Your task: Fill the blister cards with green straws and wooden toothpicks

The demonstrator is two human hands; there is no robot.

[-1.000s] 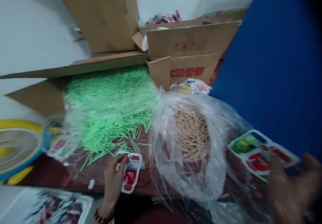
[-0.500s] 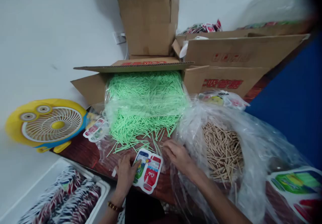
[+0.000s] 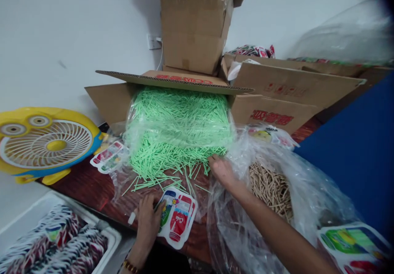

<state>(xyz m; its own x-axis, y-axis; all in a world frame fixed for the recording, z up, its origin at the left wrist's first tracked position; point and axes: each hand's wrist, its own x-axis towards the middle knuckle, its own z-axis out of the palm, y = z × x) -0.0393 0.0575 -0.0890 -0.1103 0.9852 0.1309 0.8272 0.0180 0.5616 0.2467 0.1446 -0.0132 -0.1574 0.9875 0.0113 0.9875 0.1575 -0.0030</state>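
My left hand grips the left edge of a flat packet printed with a green drink and a red cola jar, near the table's front edge. The thumb presses on its face. My right hand reaches to the right front edge of a heap of thin green sticks, fingers curled together among the stick ends; what they hold, if anything, is hidden. The heap spills from a clear plastic bag inside an open cardboard box. Loose green sticks lie on the brown table between my hands.
A yellow fan and another printed packet are at left. Below them, a white foam box holds many packets. A clear bag of brown sticks lies right, with printed packets beyond. Cardboard boxes stand behind.
My right hand has moved forward from the loose sticks to the edge of the green heap. My left hand still grips the packet. The camera view has shifted slightly.
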